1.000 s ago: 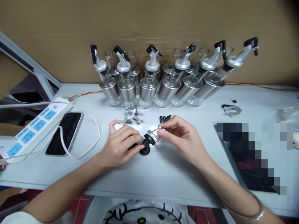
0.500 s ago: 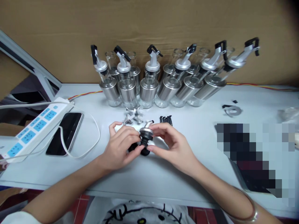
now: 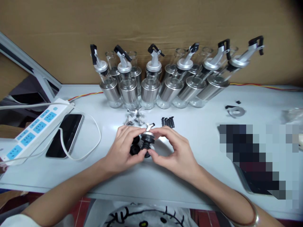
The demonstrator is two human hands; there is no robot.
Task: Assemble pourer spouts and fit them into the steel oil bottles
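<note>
Between my two hands is a pourer stopper (image 3: 148, 137) with a silver spout on top and a ribbed black plug below. My left hand (image 3: 125, 146) grips it from the left, thumb low on the plug and fingers near the silver collar. From the other side my right hand (image 3: 176, 151) pinches it the same way. Round black stopper parts (image 3: 135, 149) lie on the table beside my left fingers. Behind them sits a small pile of silver spouts (image 3: 134, 116). Several black levers (image 3: 168, 121) are lined up beyond my right fingers.
Steel-and-glass bottles (image 3: 150, 91) stand along the cardboard backing, the front ones fitted with pourers. To the left are a power strip (image 3: 33, 130), a phone (image 3: 65, 135) and a looping white cable (image 3: 100, 129). A flat grey ring (image 3: 236, 112) lies right; a blurred-out dark object lies below it.
My left fingers have moved up toward the stopper's silver collar, uncovering more of the black parts beside them. The stopper stays upright between both hands.
</note>
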